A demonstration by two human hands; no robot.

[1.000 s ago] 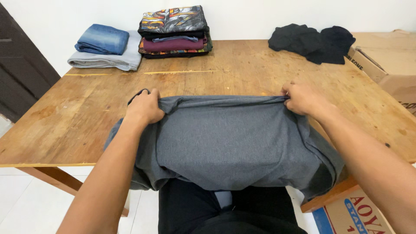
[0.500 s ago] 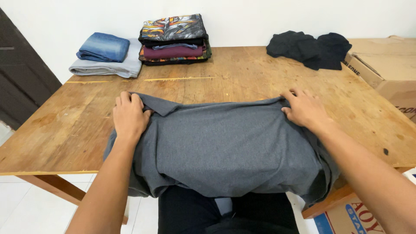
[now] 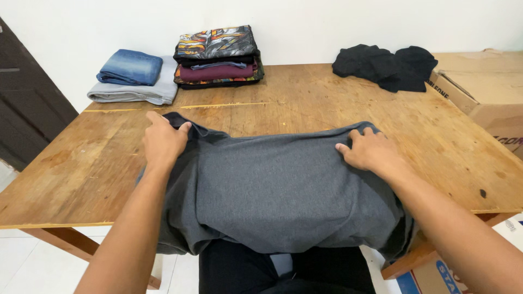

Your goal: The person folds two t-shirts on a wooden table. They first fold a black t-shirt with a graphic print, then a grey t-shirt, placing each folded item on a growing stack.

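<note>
A dark grey garment lies spread over the near edge of the wooden table, its lower part hanging off toward me. My left hand pinches the garment's far left corner, thumb and fingers closed on the cloth. My right hand rests palm down on the far right edge, fingers curled into the fabric.
Folded blue jeans on a grey garment sit at the far left. A stack of folded clothes with a patterned top stands beside them. A black crumpled pile lies far right, next to a cardboard box.
Both hands have moved the garment's far edge further away across the table and lowered it. The left hand has shifted left and outward with the corner.
</note>
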